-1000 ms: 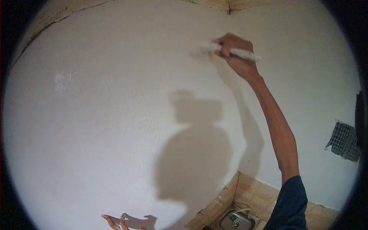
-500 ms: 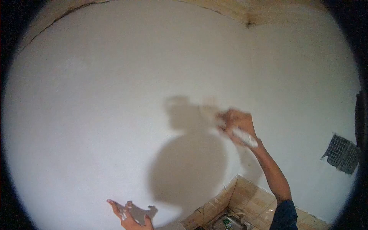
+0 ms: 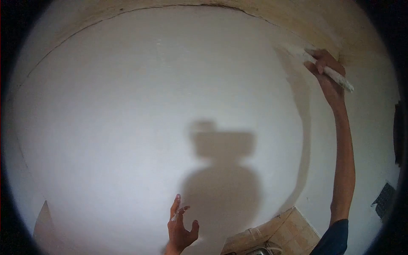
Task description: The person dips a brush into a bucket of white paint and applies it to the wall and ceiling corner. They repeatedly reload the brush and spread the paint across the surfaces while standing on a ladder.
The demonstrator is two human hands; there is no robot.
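High on the right, my right hand point(image 3: 328, 68) is wrapped round the handle of a paintbrush point(image 3: 340, 80) smeared with white. The brush's pale head, blurred, points left at the white wall point(image 3: 106, 123), just below the ceiling edge. Low in the middle, my left hand point(image 3: 182, 229) is raised in front of the wall with fingers apart, and white smears mark its fingers. It holds nothing.
A yellowish-brown ceiling point(image 3: 293, 17) curves across the top. Tan tiles point(image 3: 293, 225) and part of a metal sink point(image 3: 258, 251) show at the bottom. Dark mesh point(image 3: 385, 202) is on the right wall. My head's shadow falls on the wall.
My right hand has moved up and to the right with the paintbrush, from mid-wall to near the ceiling. My left hand appears further right and higher. The view has tilted up.
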